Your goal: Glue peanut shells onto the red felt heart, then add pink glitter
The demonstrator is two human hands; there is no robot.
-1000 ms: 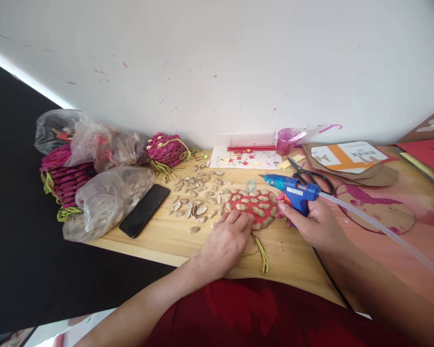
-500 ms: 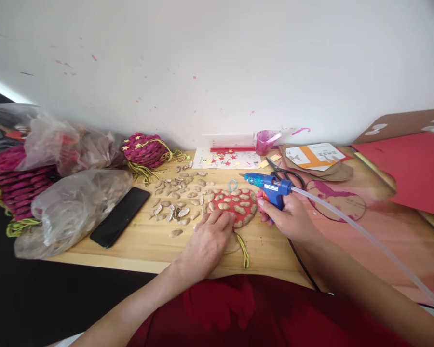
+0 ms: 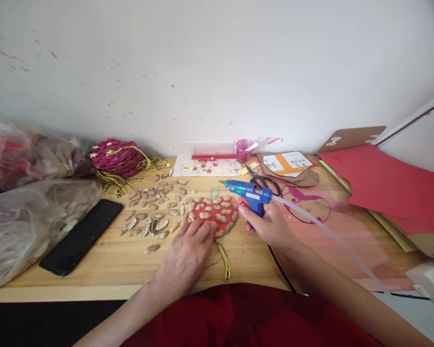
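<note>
The right hand (image 3: 265, 224) is closed around the glue gun (image 3: 251, 194), beside the red piece (image 3: 211, 209) with peanut shells on it. The left hand (image 3: 191, 246) covers that piece's lower left edge; its grip cannot be determined. Loose shells (image 3: 154, 197) and a phone (image 3: 82, 236) lie leftward. Scissors (image 3: 263, 182) sit behind the gun, partly obstructed.

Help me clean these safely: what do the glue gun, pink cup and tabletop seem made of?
Glue gun: probably hard plastic, smooth, opaque blue. Pink cup: likely plastic, glossy, light showing through. Tabletop: wood or wood-look board, smooth, grain visible.
</note>
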